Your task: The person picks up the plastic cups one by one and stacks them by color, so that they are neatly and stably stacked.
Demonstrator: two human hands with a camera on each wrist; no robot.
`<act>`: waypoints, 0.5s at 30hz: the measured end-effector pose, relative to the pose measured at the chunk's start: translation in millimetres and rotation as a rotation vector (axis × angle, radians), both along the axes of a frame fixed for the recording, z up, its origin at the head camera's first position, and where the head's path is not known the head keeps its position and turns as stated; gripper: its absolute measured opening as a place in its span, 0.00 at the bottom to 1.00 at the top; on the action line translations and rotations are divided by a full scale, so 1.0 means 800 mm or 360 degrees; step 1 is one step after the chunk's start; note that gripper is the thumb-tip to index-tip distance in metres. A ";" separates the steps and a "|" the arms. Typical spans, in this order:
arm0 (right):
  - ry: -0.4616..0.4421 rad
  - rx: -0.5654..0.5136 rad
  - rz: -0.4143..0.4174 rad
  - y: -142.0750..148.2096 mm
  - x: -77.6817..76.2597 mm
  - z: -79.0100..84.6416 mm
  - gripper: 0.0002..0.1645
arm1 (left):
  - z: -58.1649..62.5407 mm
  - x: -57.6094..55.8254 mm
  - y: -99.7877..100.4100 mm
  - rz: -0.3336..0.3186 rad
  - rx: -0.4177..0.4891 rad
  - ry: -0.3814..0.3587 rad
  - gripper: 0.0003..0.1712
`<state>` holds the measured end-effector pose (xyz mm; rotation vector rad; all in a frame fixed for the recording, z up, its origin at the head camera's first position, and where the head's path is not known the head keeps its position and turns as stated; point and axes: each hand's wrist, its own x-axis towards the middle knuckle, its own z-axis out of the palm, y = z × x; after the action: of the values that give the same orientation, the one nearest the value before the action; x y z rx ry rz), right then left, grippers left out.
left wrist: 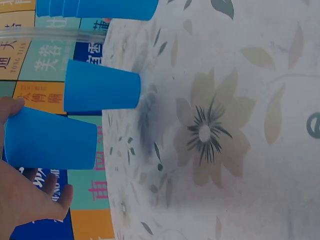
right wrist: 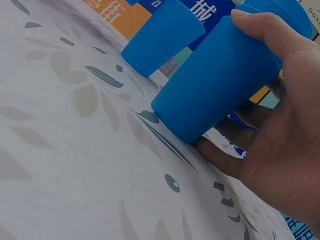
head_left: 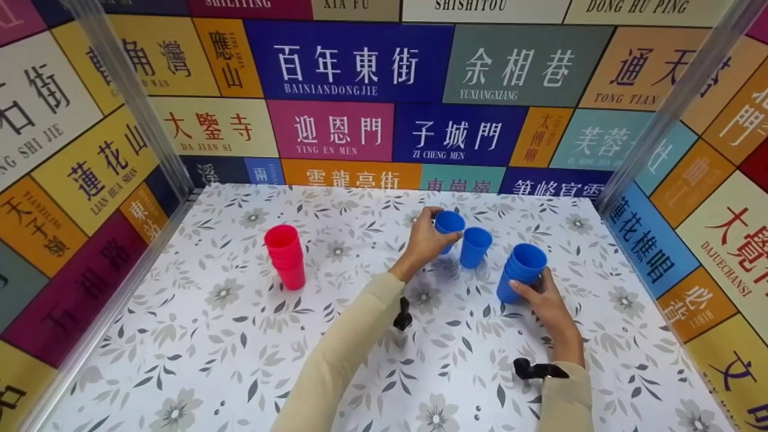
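My left hand [head_left: 427, 235] grips a blue cup [head_left: 449, 222] near its rim, thumb on one side and fingers on the other. Whether this cup's base touches the table is unclear. Just right of it, a single blue cup [head_left: 476, 247] stands upright on the table, touched by neither hand. My right hand [head_left: 545, 300] holds a stack of nested blue cups [head_left: 517, 275], the thumb across its near side. In the right wrist view the stack [right wrist: 215, 80] is tilted, its lower end close to the tabletop. Left of both hands stands a stack of red cups [head_left: 285, 258].
A floral cloth covers the table [head_left: 228, 360]. Walls with colourful street-name panels [head_left: 348, 63] rise at the back and both sides. Transparent posts [head_left: 654, 114] stand at the back corners. Each wrist wears a black strap mount [head_left: 540, 369].
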<state>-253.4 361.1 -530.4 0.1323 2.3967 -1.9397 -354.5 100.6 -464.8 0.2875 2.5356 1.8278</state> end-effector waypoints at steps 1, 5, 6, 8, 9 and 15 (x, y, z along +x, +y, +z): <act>-0.0007 0.0006 -0.0003 0.000 0.000 0.000 0.58 | 0.002 0.002 0.002 -0.0002 0.0001 0.0002 0.40; -0.0015 0.0009 0.0007 0.000 0.001 0.001 0.58 | 0.013 0.010 0.010 -0.0016 0.0021 0.0022 0.40; -0.0012 0.0004 0.0007 0.000 0.001 0.000 0.58 | 0.016 0.012 0.012 -0.0028 0.0026 0.0034 0.40; 0.0004 -0.0012 0.0008 -0.001 0.000 0.000 0.57 | 0.023 0.017 0.017 -0.0049 0.0029 0.0057 0.40; 0.0014 -0.0021 0.0007 -0.001 0.000 0.000 0.57 | 0.027 0.019 0.019 -0.0064 0.0030 0.0070 0.40; 0.0028 -0.0026 0.0004 0.000 0.000 0.001 0.57 | 0.051 0.033 0.035 -0.0163 -0.0012 0.0113 0.41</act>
<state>-253.1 361.3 -529.9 0.1117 2.3900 -1.9668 -328.5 128.9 -424.3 0.4812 2.5206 1.8026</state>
